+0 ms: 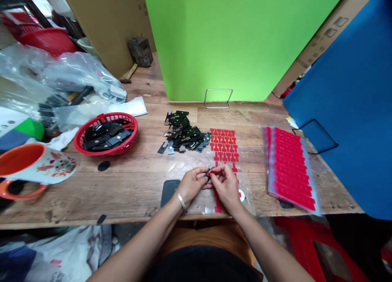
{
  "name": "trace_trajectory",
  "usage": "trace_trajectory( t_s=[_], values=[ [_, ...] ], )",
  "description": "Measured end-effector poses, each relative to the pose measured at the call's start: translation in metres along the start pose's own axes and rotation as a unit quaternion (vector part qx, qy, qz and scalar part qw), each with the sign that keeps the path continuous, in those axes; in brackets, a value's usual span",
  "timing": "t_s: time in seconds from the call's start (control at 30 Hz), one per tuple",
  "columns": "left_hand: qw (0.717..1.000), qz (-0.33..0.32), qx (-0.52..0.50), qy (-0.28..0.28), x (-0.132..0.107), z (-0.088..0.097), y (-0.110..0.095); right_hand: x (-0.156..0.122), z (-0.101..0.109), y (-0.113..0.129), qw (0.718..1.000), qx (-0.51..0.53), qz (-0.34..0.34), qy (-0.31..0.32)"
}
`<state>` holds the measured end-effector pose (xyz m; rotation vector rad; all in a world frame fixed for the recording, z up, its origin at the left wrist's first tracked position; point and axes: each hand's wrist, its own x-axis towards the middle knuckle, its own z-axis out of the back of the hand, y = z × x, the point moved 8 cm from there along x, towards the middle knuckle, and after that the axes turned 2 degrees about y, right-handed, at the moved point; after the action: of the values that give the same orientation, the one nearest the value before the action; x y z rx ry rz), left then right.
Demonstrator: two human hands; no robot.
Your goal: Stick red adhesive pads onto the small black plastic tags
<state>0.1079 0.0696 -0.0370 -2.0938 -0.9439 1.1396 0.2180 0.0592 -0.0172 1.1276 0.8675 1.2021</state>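
Note:
Between my two hands, over the near part of the table, is a small black plate with a red sticker at it. My left hand, with a silver bangle at the wrist, is closed on the black plate. The fingers of my right hand pinch the red sticker against it. Under my hands lies a clear sheet with rows of red T-shaped stickers, partly hidden by my right hand. Just beyond, a loose pile of small black slotted plates is spread on the wood.
A red basket of black pieces stands left, beside an orange-and-white mug. Stacked sheets of red stickers lie right. Green and blue boards rise behind. A hammer and plastic bags are at the back left.

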Motion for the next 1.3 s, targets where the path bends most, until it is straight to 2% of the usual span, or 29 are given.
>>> trace_trajectory(
  t_s=[0.37, 0.6, 0.8, 0.97, 1.3],
  values=[
    [1.0, -0.013, 0.005, 0.003, -0.001, -0.001, -0.002, -0.004, 0.001, 0.011, 1.0, -0.02, 0.012, -0.011],
    [0.997, -0.039, 0.025, -0.065, 0.0, 0.005, 0.0, -0.008, 0.002, 0.022, 0.998, -0.055, 0.036, -0.008],
    [0.997, -0.034, 0.028, -0.056, -0.004, 0.001, -0.002, -0.004, 0.014, 0.038, 0.989, -0.098, 0.094, -0.057],
    [0.998, -0.026, 0.032, -0.052, -0.003, 0.001, -0.001, 0.006, 0.016, 0.028, 0.995, -0.071, 0.056, -0.051],
    [0.998, -0.028, 0.028, -0.049, -0.003, 0.001, -0.001, 0.009, 0.015, 0.023, 0.996, -0.066, 0.038, -0.044]
  ],
)
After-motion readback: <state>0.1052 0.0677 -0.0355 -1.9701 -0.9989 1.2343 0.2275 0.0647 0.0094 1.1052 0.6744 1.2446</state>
